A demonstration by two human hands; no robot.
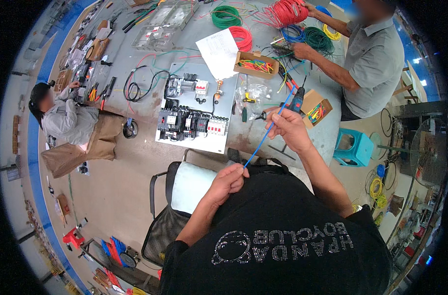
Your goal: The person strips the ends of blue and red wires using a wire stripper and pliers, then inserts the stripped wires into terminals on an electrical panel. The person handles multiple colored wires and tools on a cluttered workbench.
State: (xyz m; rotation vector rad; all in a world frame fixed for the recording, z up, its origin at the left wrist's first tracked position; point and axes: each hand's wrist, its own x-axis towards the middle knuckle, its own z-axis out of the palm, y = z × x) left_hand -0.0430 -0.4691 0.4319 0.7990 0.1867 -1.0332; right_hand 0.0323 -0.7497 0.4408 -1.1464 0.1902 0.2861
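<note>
A thin blue wire (261, 144) runs slantwise in front of my chest. My left hand (229, 181) pinches its lower end between thumb and fingers. Higher up and to the right, my right hand (289, 129) grips the wire closer to its upper end, which sticks out past the fingers. Beyond my hands, on the table, lies a white mounting panel (211, 139) with black electrical parts, breakers and wiring on it. Beside the right hand are a power drill (297, 100) and an open carton (316, 111) of red, yellow and green pieces.
Another carton (256, 65) of coloured pieces, a paper sheet (217, 51) and coils of green wire (226, 17) and red wire (288, 14) lie farther back. A co-worker stands far right, another sits left. A chair (160, 236) is beside me; a teal stool (353, 147) stands right.
</note>
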